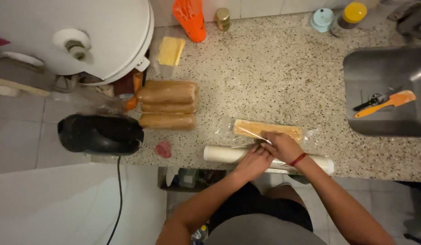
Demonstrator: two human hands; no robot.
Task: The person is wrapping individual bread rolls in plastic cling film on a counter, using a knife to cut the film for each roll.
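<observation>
A long filled bread roll (283,130) lies on a sheet of clear plastic film (226,131) on the speckled counter. Just in front of it lies a white roll of plastic film (219,154), along the counter's front edge. My left hand (253,164) is curled over the middle of this roll. My right hand (283,146), with a red band at the wrist, pinches the film's edge at the near side of the filled roll. The two hands touch each other.
Three long bread rolls (167,104) lie side by side at the left, behind a black appliance (100,134). A bag of cheese slices (170,51), an orange container (190,18) and jars (351,16) stand at the back. The sink (355,68) holds an orange-handled knife (385,104).
</observation>
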